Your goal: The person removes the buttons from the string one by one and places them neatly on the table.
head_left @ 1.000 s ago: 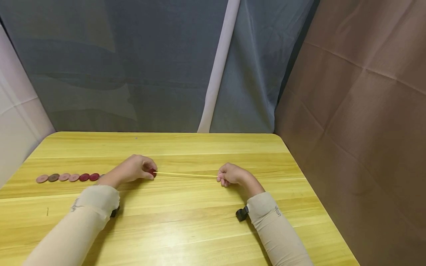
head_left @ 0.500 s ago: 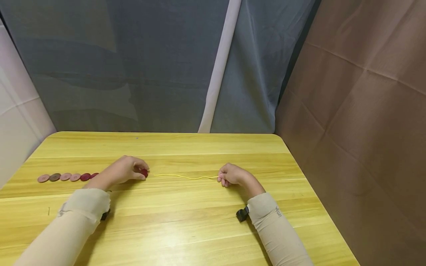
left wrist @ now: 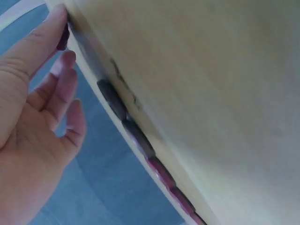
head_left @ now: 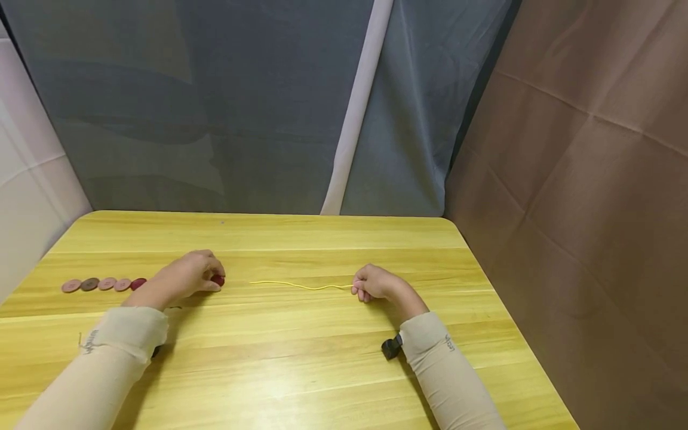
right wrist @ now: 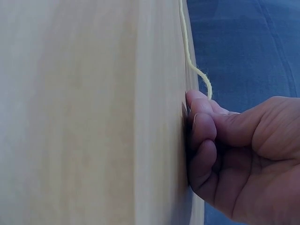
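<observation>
My left hand (head_left: 185, 276) pinches a dark red button (head_left: 217, 280) between thumb and fingers, low over the table on the left side. Only the button's edge shows in the left wrist view. A row of buttons, starting with a pink button (head_left: 71, 286) and a brown button (head_left: 89, 284), runs from the far left to under that hand, which hides part of it. To the right, a wavy yellow string (head_left: 301, 286) lies across the middle of the table. Its right end is pinched by my right hand (right wrist: 234, 154), whose other fingers are curled.
The light wooden table (head_left: 269, 370) is bounded behind by a dark grey curtain (head_left: 258, 119). A brown cloth (head_left: 586, 197) hangs along the right side. Each wrist carries a black strapped device, such as the wrist camera (head_left: 391, 347) on the right.
My left hand moved left with the dark red button, off the string's left end. The string, taut before, went slack onto the table. My right hand stayed in place.
</observation>
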`<state>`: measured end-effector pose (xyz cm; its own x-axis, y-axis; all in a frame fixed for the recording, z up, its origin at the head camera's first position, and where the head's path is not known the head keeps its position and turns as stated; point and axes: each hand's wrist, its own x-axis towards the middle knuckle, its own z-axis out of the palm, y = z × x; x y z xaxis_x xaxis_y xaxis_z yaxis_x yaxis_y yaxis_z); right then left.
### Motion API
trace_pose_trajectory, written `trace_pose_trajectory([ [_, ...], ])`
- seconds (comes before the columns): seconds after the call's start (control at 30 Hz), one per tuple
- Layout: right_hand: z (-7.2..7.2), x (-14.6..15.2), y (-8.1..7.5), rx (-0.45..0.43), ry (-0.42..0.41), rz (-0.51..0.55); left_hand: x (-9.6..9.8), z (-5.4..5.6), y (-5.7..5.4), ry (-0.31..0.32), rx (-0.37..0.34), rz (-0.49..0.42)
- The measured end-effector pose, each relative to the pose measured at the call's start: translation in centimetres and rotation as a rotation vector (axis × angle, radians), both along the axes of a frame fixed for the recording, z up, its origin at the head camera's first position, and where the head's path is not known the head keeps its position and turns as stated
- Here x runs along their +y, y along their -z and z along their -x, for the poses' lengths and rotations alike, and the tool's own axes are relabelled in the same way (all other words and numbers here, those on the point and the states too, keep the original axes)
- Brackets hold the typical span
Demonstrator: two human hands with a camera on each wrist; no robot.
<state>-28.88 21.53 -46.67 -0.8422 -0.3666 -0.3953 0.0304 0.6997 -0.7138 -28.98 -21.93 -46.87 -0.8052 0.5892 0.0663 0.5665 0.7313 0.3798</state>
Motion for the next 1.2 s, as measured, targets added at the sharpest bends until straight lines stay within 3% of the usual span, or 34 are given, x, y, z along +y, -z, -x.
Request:
trace_pose_trajectory([
  [0.57,0.1,0.0,0.2,-0.011,0.004,0.04,-2.2,-0.8,-0.3,-0.068,-0.006,0.056],
  [1.0,0.1,0.1,0.5,0.002,0.011,0.028,-3.2,-0.8,0.1,-0.073,0.019,0.072],
  [1.2,0.0,0.1,0.5,0.003,0.009,0.028,-3.2,-1.0,-0.1,-0.087,-0.005,0.073],
])
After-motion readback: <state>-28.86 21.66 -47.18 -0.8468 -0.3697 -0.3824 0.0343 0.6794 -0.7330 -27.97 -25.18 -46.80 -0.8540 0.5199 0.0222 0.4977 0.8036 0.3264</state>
